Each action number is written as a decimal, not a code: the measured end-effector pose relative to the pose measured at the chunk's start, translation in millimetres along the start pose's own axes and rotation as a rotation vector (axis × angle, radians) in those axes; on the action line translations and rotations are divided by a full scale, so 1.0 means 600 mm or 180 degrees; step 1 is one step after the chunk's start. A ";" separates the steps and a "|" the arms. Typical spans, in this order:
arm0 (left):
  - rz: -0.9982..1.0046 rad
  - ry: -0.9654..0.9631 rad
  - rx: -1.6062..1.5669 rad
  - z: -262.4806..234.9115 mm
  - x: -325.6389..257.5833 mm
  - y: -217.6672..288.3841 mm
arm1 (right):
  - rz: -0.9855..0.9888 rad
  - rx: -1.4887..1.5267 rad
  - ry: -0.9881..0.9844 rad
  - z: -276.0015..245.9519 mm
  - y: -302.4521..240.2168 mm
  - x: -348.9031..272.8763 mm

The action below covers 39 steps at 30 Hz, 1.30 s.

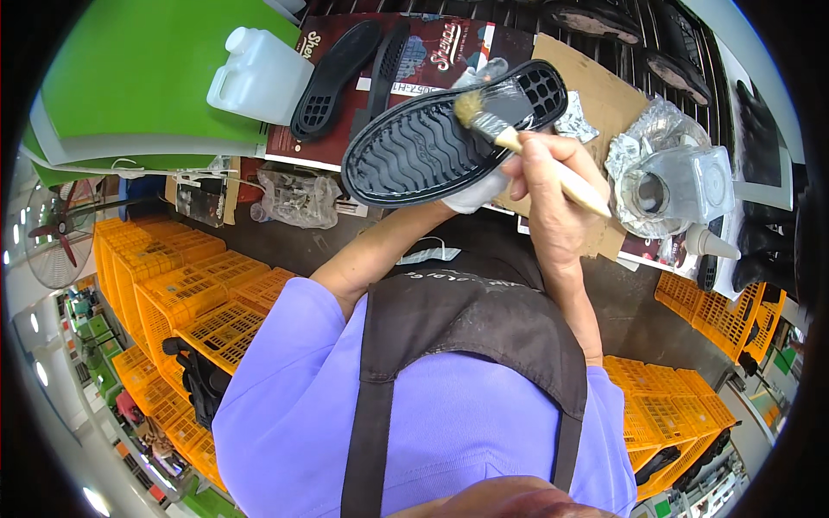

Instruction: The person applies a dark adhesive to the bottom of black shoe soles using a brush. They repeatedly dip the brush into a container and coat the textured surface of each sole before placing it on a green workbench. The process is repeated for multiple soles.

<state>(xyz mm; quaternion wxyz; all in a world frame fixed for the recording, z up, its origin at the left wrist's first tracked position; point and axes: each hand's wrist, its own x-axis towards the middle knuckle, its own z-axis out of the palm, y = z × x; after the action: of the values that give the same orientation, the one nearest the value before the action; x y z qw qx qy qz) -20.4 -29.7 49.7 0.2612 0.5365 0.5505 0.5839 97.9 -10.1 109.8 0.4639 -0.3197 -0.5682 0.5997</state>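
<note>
A black shoe sole (414,160) lies tilted across my left hand (475,195), which wears a white glove. Most of that hand is hidden beneath the sole; gloved fingertips show past its far edge. The sole's wavy-ribbed inner face and honeycomb heel point up at me. My bare right hand (560,207) is closed round the pale wooden handle of a paintbrush (584,192). Its yellowish bristles touch or hover just over the sole's middle; I cannot tell which. Beyond it, another black sole (332,82) and a narrow black sole seen edge-on (389,69) rest on the bench.
A white jug (263,78) stands at the far left by a green panel (164,69). On the right, a clear plastic container (691,186) lies in crumpled plastic wrap beside a white nozzle bottle (712,242). Dark shoes (596,22) sit on a rack. Orange crates (207,293) flank me.
</note>
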 end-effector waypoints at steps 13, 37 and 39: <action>-0.0004 -0.0289 -0.0405 -0.006 -0.028 -0.016 | 0.0212 0.0049 -0.0671 0.045 -0.015 -0.010; -0.1608 -0.2711 -0.1033 -0.078 -0.038 -0.047 | 0.0468 -0.0986 -0.2079 -0.068 -0.024 0.128; -0.1961 -0.1634 -0.2301 -0.088 -0.038 -0.028 | 0.0217 -0.1001 -0.1799 -0.091 -0.026 0.122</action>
<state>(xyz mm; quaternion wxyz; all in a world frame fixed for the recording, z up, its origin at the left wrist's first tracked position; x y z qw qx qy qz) -66.8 -64.8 35.8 0.7144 0.3516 0.3647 0.4826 123.9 77.4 127.3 0.2123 -0.2271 -0.7492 0.5848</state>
